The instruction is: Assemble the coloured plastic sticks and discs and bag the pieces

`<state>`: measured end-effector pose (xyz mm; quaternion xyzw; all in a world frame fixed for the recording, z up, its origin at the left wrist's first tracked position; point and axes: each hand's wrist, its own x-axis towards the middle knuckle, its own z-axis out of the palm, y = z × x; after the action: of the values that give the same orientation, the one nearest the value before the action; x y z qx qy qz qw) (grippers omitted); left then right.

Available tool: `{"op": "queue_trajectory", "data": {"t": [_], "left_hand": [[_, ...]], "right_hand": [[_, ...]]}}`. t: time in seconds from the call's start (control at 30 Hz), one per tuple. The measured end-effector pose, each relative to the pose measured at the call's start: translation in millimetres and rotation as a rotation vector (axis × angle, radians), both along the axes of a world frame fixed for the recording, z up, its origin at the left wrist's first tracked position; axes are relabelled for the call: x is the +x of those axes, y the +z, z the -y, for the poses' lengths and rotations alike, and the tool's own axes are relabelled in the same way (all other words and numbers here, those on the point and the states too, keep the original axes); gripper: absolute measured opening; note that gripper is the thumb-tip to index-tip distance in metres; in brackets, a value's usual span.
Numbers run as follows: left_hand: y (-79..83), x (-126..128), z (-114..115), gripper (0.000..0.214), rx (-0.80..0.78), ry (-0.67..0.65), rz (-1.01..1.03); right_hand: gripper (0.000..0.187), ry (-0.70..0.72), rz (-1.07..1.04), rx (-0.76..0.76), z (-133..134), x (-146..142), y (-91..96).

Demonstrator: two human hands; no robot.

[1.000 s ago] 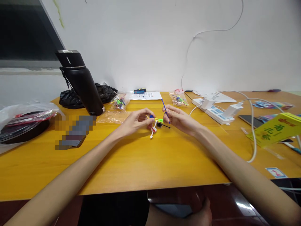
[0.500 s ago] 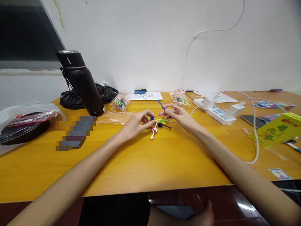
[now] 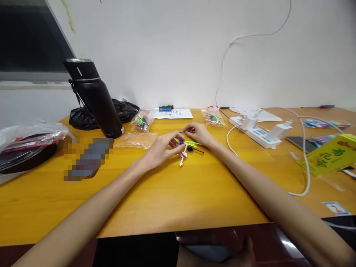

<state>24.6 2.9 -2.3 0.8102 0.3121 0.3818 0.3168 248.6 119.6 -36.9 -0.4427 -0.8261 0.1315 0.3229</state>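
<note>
My left hand (image 3: 164, 149) rests on the table with its fingers curled around small plastic parts, thumb and fingertips at a blue piece (image 3: 181, 142). How firmly it grips is partly hidden. Just right of these fingertips lie a white arrow-shaped piece (image 3: 181, 161), a lime-green arrow-shaped piece (image 3: 194, 144) and a black stick-like piece (image 3: 198, 150). A red part (image 3: 184, 155) shows by the white arrow. My right hand (image 3: 199, 134) is low over the table behind them, its fingers pinching a thin dark-blue stick-like piece (image 3: 187, 131) that points left.
A black bottle (image 3: 96, 98), a pixelated phone-like item (image 3: 90, 157) and a clear bag (image 3: 136, 140) lie left. Bags of coloured parts (image 3: 142, 121) and a paper sheet (image 3: 178, 113) sit behind. Right are a power strip (image 3: 257, 135), a cable (image 3: 307, 167) and a yellow box (image 3: 330, 155).
My right hand has come down and slightly left, and the blue stick has gone from raised and slanting to nearly level. My left hand has barely moved.
</note>
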Motion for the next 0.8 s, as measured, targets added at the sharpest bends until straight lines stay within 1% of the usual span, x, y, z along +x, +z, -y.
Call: {"op": "queue_trajectory", "data": {"t": [0.23,0.3,0.37,0.47,0.53,0.6,0.63,0.7,0.8], "left_hand": [[-1.0,-0.6,-1.3,0.019,-0.007,0.012,-0.002],[-1.6,-1.1,-2.2,0.02,-0.031,-0.004,0.031],[-2.2,-2.0,-3.7,0.023,-0.059,-0.016,0.074],[-3.5,-2.8,-7.5,0.028,-0.095,-0.003,0.142],[-4.8,-2.5,-10.5,0.031,-0.127,-0.001,0.195],[-6.5,-1.3,-13.0,0.032,-0.185,-0.014,0.263],[-7.4,-0.6,-13.8,0.033,-0.22,-0.024,0.301],[-8.9,1.0,-14.4,0.035,-0.289,-0.051,0.363],[-9.9,2.3,-13.2,0.035,-0.34,-0.1,0.386]], "right_hand": [[0.015,0.023,-0.029,0.019,-3.3,1.4,-6.2],[0.016,0.025,-0.021,0.03,-2.3,2.9,-4.2],[0.017,0.013,-0.017,0.056,2.6,3.1,2.9],[0.016,0.005,-0.089,0.125,23.6,-0.8,24.5],[0.018,0.058,-0.162,0.169,46.4,-5.6,41.3],[0.022,0.143,-0.196,0.184,70.9,-10.5,53.8],[0.023,0.196,-0.198,0.189,81.8,-12.6,57.2],[0.025,0.283,-0.182,0.194,97.6,-15.3,58.2],[0.026,0.335,-0.136,0.196,105.3,-17.0,51.2]]}}
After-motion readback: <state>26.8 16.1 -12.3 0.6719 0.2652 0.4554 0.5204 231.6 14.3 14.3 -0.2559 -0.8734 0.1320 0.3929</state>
